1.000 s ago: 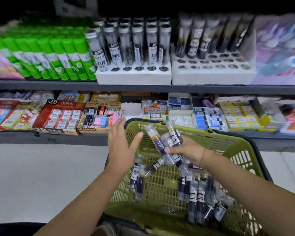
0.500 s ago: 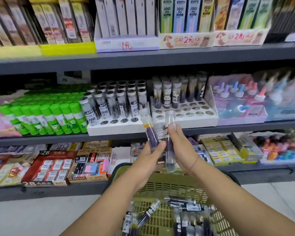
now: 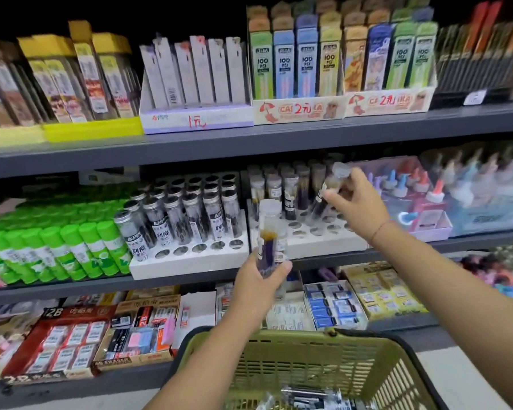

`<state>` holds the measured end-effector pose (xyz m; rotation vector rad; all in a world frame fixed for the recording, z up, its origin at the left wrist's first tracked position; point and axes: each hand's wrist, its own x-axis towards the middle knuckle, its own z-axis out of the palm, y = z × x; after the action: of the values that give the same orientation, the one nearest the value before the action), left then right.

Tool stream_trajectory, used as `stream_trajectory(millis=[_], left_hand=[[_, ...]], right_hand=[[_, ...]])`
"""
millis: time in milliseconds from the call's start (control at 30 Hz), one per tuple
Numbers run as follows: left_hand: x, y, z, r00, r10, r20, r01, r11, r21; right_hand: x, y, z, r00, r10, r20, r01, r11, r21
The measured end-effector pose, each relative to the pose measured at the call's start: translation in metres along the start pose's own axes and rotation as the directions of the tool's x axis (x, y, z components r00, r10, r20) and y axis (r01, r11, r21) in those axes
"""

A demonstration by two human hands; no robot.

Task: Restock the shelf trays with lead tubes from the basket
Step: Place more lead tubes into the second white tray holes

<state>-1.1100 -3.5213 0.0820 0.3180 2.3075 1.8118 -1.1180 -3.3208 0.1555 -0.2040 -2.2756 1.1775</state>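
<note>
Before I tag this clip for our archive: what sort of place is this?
Most likely a stationery shop aisle: grey metal shelves hold green-capped glue sticks, white foam trays of clear plastic lead tubes and cartons with handwritten prices, plus an olive-green plastic shopping basket.

A yellow plastic tray on the top level holds tall brown-and-yellow packs. Beside it are a white cardboard display box of slim white packs and tall pastel "100 PCS" cartons. At the middle level, green-capped glue sticks lean at the left, with blurred clear bottles with coloured nozzle caps at the right. Below lies a red cardboard box of 2B erasers.
</note>
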Motion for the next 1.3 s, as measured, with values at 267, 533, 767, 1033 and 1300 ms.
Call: stream_trajectory(millis=[267, 533, 767, 1033, 1300], left_hand=[[0.016, -0.004, 0.000, 0.999, 0.047, 0.018, -0.048, 0.998, 0.049], [0.018, -0.010, -0.003, 0.999, 0.028, 0.042, -0.028, 1.000, 0.002], [0.020, -0.011, -0.003, 0.999, 0.010, 0.030, -0.010, 1.000, -0.006], [0.018, -0.008, -0.003, 0.999, -0.015, 0.029, 0.016, 0.999, -0.035], [0.018, 0.003, -0.001, 0.995, -0.020, 0.096, 0.028, 0.996, -0.081]], right_hand=[[0.032, 0.006, 0.011, 0.994, 0.114, -0.003, -0.102, 0.877, -0.469], [0.054, 0.018, 0.020, 0.985, -0.064, 0.162, 0.141, 0.840, -0.524], [0.070, 0.022, 0.032, 0.955, 0.021, 0.297, 0.163, 0.800, -0.578], [0.071, 0.039, 0.037, 0.963, 0.085, 0.255, 0.085, 0.803, -0.590], [-0.007, -0.008, 0.028, 0.909, -0.182, 0.376, 0.182, 0.983, 0.034]])
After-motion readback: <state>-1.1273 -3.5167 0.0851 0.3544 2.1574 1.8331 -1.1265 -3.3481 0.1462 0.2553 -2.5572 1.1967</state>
